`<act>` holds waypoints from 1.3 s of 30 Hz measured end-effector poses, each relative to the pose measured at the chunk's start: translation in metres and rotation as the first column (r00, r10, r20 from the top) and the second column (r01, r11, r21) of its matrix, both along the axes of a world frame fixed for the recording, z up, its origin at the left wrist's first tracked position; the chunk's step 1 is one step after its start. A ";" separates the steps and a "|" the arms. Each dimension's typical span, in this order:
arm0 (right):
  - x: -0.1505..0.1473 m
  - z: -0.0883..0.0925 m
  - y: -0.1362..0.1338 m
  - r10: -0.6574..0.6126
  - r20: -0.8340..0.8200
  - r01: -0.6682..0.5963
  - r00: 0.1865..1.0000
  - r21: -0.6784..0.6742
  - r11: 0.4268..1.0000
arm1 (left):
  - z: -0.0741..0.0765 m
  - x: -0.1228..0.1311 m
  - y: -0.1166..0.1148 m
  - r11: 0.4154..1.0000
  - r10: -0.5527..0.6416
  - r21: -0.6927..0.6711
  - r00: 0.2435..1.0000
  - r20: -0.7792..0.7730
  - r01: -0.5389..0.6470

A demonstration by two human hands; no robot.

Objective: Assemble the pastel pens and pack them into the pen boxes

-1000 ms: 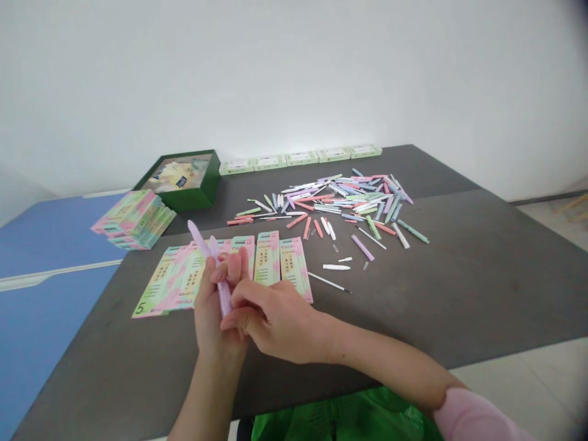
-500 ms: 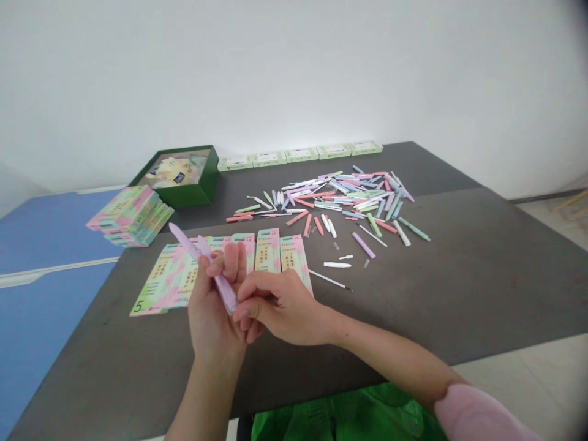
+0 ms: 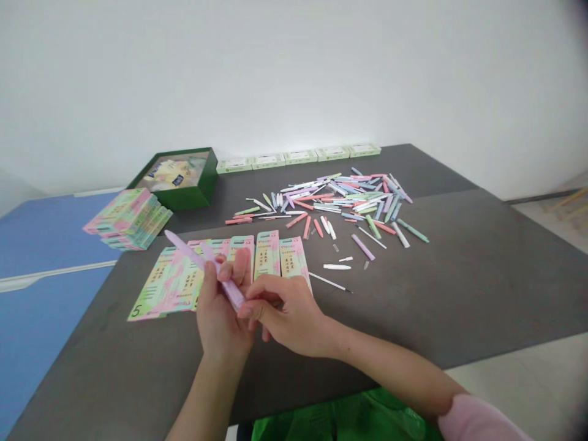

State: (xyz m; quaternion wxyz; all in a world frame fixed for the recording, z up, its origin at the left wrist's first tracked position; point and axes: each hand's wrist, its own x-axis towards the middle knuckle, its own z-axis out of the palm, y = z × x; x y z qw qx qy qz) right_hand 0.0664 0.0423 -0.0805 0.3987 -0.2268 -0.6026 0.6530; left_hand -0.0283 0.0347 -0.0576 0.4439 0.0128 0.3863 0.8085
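Two hands work above a row of printed cards (image 3: 174, 285). The left hand (image 3: 220, 324) closes around a lilac plastic stick (image 3: 232, 294), and the right hand (image 3: 287, 315) pinches its lower end. Beyond lie a loose heap of pastel plastic pieces (image 3: 331, 199) and a green box (image 3: 193, 199) with yellow packets (image 3: 168, 174) inside.

Now: lilac stick (image 3: 184, 248) partly buried behind left hand (image 3: 220, 312); pink sleeve (image 3: 478, 421), green bag (image 3: 344, 419) chopped by bottom edge; print on cards (image 3: 275, 254) too small to read; box (image 3: 193, 199) contents blurred.

The left hand (image 3: 223, 321) stands upright with fingers curled, the right hand (image 3: 287, 315) reaching across to it.
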 end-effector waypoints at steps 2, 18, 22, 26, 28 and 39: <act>0.004 -0.003 0.000 0.021 0.031 -0.020 0.999 -0.040 0.999 | -0.001 -0.002 -0.001 1.000 0.009 0.027 1.000 -0.022 -0.008; 0.016 -0.001 0.004 -0.117 0.255 -0.025 0.960 0.495 0.869 | 0.001 -0.023 -0.019 0.959 -0.148 0.176 0.919 -0.366 0.224; 0.018 0.010 0.013 -0.119 0.256 -0.087 0.960 0.670 0.737 | -0.003 -0.038 -0.025 0.931 -0.231 0.166 0.876 -0.424 0.326; 0.010 0.025 0.019 -0.147 0.218 -0.043 0.965 0.680 0.732 | 0.003 -0.050 -0.025 0.955 -0.103 0.236 0.948 -0.301 0.179; 0.001 0.029 0.021 -0.088 0.251 -0.118 0.964 0.698 0.706 | 0.012 -0.052 -0.025 0.968 -0.001 0.244 0.973 -0.232 0.060; -0.015 0.031 0.010 0.178 0.306 -0.343 0.935 0.655 0.673 | 0.035 -0.034 -0.035 0.995 0.019 0.098 0.993 -0.118 -0.007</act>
